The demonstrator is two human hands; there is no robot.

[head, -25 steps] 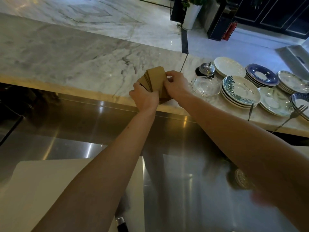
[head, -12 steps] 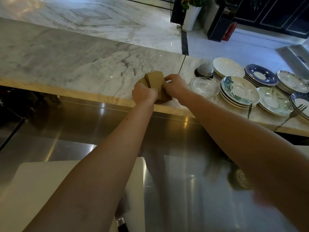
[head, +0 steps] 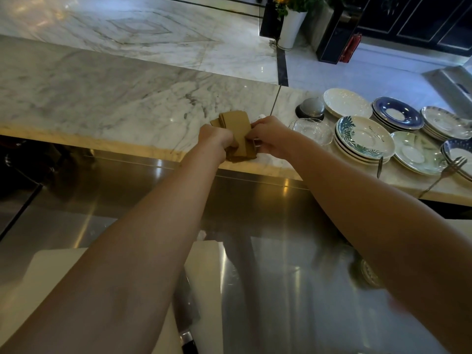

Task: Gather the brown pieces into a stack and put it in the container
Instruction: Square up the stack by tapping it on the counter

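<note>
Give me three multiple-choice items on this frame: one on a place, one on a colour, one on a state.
1. Where is the stack of flat brown paper pieces?
A. On the white marble counter, near its front edge
B. On the steel surface below
C. On a plate

2. What colour is the rim of the topmost plate in the far stack right of the plain white plate?
A. Red
B. Dark blue
C. Yellow

3. How is the brown stack held?
A. By the left hand alone
B. Lying untouched
C. Between both hands, with the right hand on its other side

Answers: 1 A, the pieces sit over the marble just behind its lit edge. 2 B, a dark blue band rings a white centre. 3 C, a hand closes on each side of the stack.
</note>
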